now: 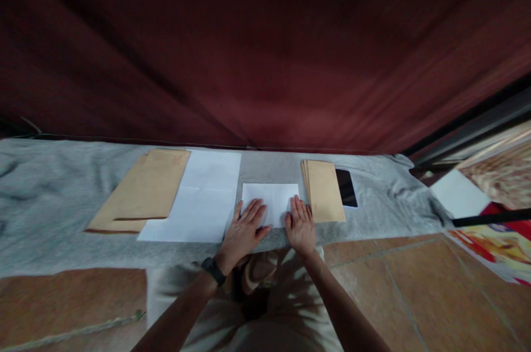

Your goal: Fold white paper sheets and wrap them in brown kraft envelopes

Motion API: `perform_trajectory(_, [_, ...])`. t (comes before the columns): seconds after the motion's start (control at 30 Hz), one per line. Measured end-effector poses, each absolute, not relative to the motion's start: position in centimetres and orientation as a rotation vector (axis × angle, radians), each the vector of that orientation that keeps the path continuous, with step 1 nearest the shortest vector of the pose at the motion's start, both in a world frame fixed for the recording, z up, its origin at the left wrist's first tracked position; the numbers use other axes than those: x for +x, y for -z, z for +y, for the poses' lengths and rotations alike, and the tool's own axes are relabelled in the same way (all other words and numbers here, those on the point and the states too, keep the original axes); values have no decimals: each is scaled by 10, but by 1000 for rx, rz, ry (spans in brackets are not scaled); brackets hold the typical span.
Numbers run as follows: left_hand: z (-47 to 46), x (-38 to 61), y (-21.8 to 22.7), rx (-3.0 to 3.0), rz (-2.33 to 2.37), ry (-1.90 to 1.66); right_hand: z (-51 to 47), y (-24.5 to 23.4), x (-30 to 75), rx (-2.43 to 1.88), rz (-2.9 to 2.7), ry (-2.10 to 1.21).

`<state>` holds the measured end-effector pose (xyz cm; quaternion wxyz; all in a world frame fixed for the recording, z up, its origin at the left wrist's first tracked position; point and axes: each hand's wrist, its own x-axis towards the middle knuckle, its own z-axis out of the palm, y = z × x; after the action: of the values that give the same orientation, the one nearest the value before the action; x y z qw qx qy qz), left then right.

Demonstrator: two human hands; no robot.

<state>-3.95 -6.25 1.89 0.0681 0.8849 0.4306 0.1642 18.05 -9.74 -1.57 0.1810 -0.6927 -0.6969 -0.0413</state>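
Note:
A small white rectangle of paper (pixel 274 197), perhaps a folded sheet, lies flat in front of me. My left hand (pixel 246 224) rests on its left side with the fingers stretched out. On its right edge lies my right hand (pixel 300 223), fingers straight and flat. Larger white sheets (pixel 203 191) are left of my left hand, partly under big brown envelopes (pixel 145 186). Just beyond my right hand sits a stack of smaller brown envelopes (pixel 326 191). The undersides of both hands are hidden.
A dark-screened phone or tablet (pixel 346 188) lies partly beneath the small envelopes. Grey cloth (pixel 385 191) covers the narrow work surface. A dark red panel or curtain (pixel 265 64) rises behind it. At the right, a colourful printed box or bag (pixel 501 247) is near the tiled floor (pixel 373 280).

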Motion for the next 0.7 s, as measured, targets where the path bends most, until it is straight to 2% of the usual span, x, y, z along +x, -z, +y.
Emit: perform_trajectory(0.7, [-65,-39,-12,2720,1331,-556,-96,19,179,-1934,-1927,194])
